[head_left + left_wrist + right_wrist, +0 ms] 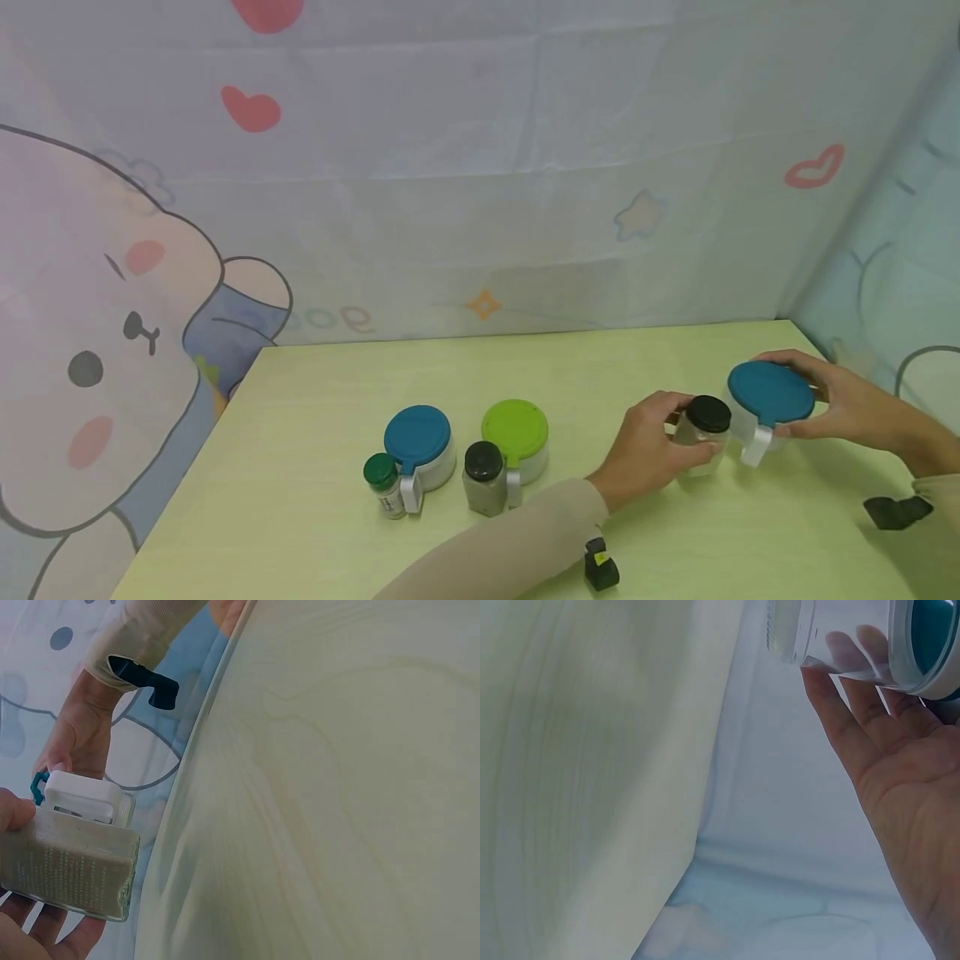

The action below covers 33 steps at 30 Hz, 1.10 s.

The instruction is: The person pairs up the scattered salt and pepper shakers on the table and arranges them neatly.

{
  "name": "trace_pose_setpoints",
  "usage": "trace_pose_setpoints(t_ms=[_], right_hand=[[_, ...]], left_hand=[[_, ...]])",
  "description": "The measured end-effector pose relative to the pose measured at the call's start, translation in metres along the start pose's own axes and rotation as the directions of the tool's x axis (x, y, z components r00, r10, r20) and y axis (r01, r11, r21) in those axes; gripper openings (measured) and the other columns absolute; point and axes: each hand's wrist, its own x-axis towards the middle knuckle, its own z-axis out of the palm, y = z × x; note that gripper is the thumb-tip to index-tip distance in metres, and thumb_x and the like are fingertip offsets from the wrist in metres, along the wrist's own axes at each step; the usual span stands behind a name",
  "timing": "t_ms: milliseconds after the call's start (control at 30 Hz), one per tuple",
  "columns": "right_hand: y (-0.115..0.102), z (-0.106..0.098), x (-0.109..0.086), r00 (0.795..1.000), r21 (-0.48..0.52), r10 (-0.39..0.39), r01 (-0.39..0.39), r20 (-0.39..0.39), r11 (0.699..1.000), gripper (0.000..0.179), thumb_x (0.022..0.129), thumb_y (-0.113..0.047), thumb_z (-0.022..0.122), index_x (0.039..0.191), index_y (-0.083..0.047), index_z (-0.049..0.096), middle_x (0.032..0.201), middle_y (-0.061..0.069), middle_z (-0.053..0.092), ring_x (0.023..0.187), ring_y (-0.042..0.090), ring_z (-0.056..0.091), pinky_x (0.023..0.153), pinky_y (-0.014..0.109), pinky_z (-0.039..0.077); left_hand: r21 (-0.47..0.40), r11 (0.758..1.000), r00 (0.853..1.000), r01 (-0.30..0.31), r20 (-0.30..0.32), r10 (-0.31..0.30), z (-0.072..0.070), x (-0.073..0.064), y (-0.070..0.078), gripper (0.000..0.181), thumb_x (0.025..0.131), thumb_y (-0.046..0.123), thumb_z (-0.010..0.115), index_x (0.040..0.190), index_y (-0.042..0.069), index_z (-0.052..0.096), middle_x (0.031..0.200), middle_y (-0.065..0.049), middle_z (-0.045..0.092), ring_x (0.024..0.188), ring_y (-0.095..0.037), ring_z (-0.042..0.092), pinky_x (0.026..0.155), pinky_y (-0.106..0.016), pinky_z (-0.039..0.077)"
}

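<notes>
At the table's right side, my left hand (647,448) grips a square clear jar (708,415) with a black lid. In the left wrist view, brownish-grey contents fill much of this jar (71,862), and thumb and fingers lie on opposite sides. Close by, my right hand (855,402) holds a round seasoning pot (771,392) with a blue lid and a white handle turned towards the jar. Through the clear wall of the pot (851,641), fingertips show in the right wrist view. Jar and pot are side by side; whether they touch, I cannot tell.
On the pale yellow table (315,542), left of the hands, stand a blue-lidded pot (417,435), a small green-lidded bottle (382,475), a green-lidded pot (515,429) and another black-lidded jar (484,479). A printed cloth (450,167) hangs behind the table.
</notes>
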Motion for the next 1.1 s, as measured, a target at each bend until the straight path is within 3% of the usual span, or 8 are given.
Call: trace_pose_setpoints(t_ms=[1100], right_hand=[[-0.021,0.019,0.028,0.990,0.114,-0.101,0.089,0.098,0.989,0.088,0.077,-0.004,0.087,0.152,-0.012,0.040,0.138,-0.016,0.051,0.116,0.000,0.054,0.084,0.023,0.053]], left_hand=[[-0.060,0.996,0.998,0.059,-0.029,-0.061,-0.028,-0.021,-0.006,0.042,0.087,0.018,0.081,0.126,0.012,0.064,0.118,0.004,0.063,0.105,0.001,0.057,0.080,-0.011,0.053]])
